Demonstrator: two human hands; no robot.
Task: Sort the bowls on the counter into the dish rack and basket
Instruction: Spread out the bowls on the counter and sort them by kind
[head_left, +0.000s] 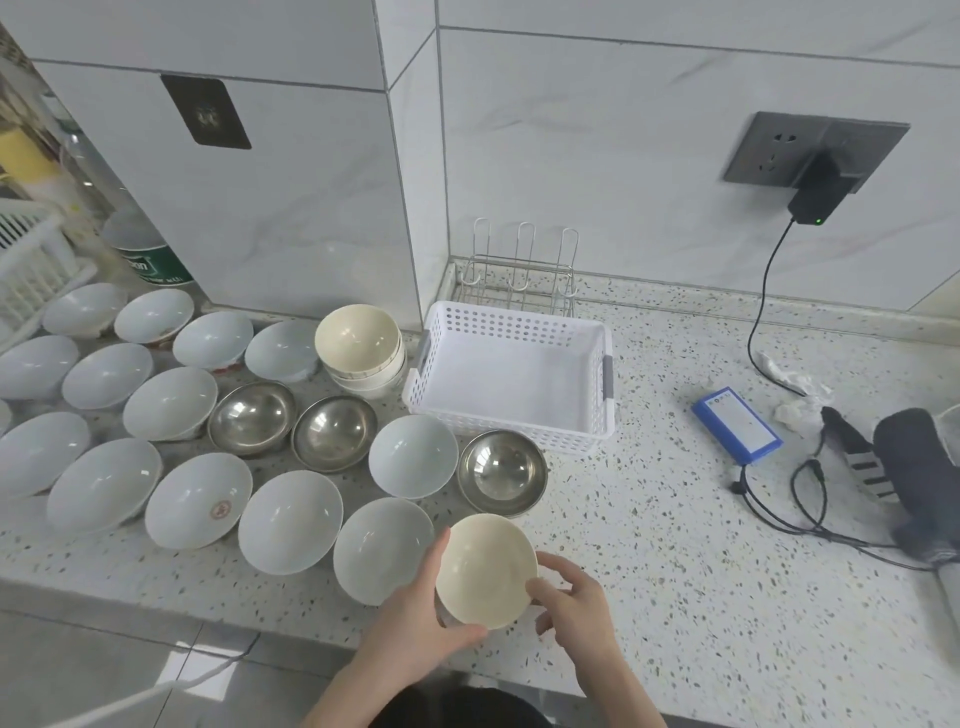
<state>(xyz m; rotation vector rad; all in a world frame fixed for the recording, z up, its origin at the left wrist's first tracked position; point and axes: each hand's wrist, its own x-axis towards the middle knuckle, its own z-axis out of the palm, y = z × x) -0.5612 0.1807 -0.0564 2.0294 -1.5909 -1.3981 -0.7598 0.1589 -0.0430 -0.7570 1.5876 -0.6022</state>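
You hold one cream bowl (485, 569) in both hands at the near edge of the counter (649, 519). Your left hand (415, 613) curls round its left and lower rim, thumb along the bottom edge. Your right hand (571, 597) pinches the right rim, thumb on the inner lip, fingers behind. The bowl is tilted toward you, its inside facing up; whether it touches the counter cannot be told.

Just left of it sits a white bowl (382, 551), touching or nearly touching your left hand. More white bowls run leftward in rows across the counter; one (197, 499) carries a red mark inside. Another white bowl (413, 456) sits further back.

Three steel bowls: one (503, 472) just behind the cream bowl, two others (335, 433) and (253, 417) side by side further left.

A stack of cream bowls (358, 345) stands just left of the white basket (511, 325), close to its left wall. The basket holds nothing visible. The wire dish rack (519, 275) stands directly behind the basket, against the wall; no bowls in it.

To the right: a blue box (736, 425) with a black cable (763, 301) running up to a plugged-in charger (813, 200). A dark cloth item (909, 467) lies at the far right edge.
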